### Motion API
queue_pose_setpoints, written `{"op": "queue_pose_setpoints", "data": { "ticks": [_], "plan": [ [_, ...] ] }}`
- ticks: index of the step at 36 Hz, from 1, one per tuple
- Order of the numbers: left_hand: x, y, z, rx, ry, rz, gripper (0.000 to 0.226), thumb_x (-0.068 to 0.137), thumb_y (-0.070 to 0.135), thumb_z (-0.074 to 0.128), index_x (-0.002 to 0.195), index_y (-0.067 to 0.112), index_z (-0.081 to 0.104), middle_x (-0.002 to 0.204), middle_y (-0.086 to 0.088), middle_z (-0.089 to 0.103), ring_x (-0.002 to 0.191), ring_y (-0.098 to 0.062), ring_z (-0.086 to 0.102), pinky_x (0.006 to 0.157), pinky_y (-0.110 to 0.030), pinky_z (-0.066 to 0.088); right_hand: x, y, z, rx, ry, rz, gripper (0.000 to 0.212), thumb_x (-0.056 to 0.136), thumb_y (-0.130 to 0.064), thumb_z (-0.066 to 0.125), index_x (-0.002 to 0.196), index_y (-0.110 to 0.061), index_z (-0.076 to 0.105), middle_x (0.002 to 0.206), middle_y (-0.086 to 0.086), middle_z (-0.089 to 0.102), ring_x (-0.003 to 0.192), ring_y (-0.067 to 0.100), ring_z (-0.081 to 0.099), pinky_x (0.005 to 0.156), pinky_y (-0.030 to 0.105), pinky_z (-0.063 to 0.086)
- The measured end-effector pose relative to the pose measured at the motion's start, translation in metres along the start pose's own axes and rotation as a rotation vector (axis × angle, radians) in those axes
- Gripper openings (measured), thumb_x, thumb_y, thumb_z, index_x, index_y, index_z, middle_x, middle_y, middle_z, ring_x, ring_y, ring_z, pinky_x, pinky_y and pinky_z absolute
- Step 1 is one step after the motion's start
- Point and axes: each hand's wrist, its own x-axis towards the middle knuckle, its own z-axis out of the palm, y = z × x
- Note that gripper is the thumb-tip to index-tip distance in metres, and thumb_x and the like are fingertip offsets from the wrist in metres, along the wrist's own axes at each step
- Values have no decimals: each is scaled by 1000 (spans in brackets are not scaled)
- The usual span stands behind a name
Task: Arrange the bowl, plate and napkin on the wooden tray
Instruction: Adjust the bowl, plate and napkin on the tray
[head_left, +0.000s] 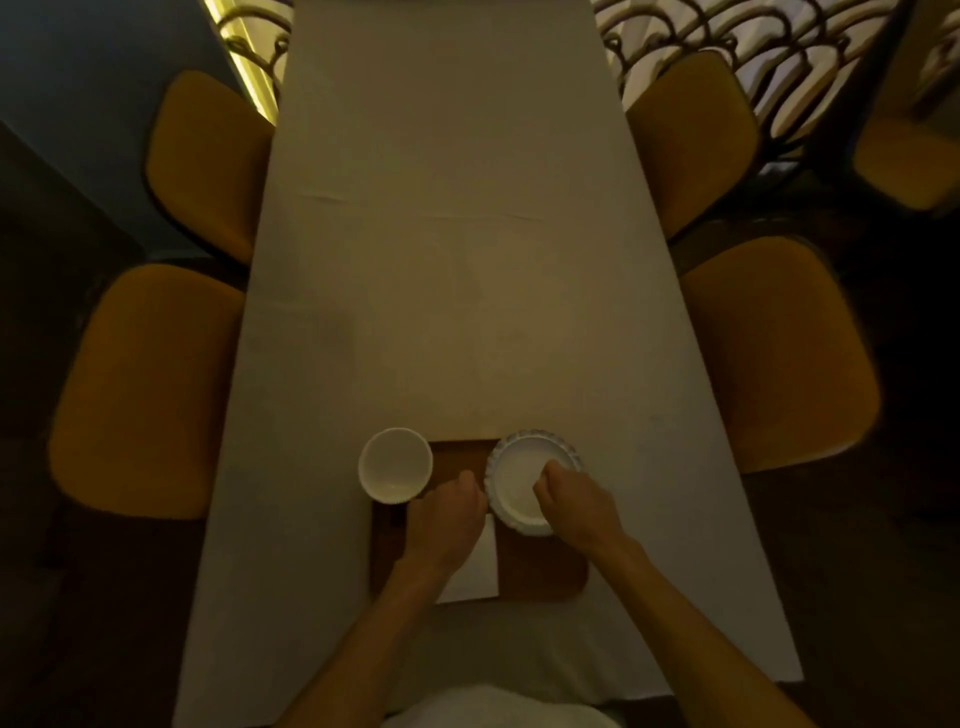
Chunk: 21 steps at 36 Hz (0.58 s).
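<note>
A brown wooden tray (540, 571) lies on the white tablecloth near the front edge. A white bowl (395, 464) stands at the tray's far left corner, partly overhanging it. At the far right corner sits a white fluted plate (514, 480). A white napkin (480, 564) lies along the tray's middle. My left hand (447, 519) is curled, knuckles up, over the napkin's far end, just right of the bowl; what its fingers hold is hidden. My right hand (571, 504) grips the plate's right rim with the thumb on its inner face.
The long table (467, 260) stretches away under its cloth. Two mustard chairs (150, 384) stand along the left side and two mustard chairs (774, 348) along the right. The table's front edge is just below the tray.
</note>
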Motion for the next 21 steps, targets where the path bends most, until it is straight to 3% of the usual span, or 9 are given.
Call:
{"op": "queue_pose_setpoints", "data": {
  "ticks": [5,9,17,21],
  "plan": [
    [10,21,21,44,-101,3,19,99,30,37,89,17,47,78,-3,65,67,-26,62,54,-35,41,3,32,-11,18,-13,71,23,99,-28,38,81,-14,43,67,2,46,62,23,46,60,35,38],
    [24,35,28,27,-170,-90,18,98,23,37,104,11,50,96,-9,67,84,-31,64,65,-39,45,15,57,-16,82,-29,110,24,101,-26,36,102,-9,52,98,16,64,85,32,60,67,33,39],
    [36,38,35,74,-232,-200,12,97,17,40,102,10,49,105,-11,64,91,-30,63,64,-39,44,33,77,-24,-1,-152,132,29,101,-41,30,89,-16,40,86,6,54,76,25,53,65,35,42],
    [44,32,34,115,-281,-205,10,96,14,40,100,11,49,107,-11,62,94,-30,62,69,-40,45,44,79,-28,-76,-153,129,29,101,-42,30,90,-18,40,105,11,61,94,31,60,69,35,39]
  ]
}}
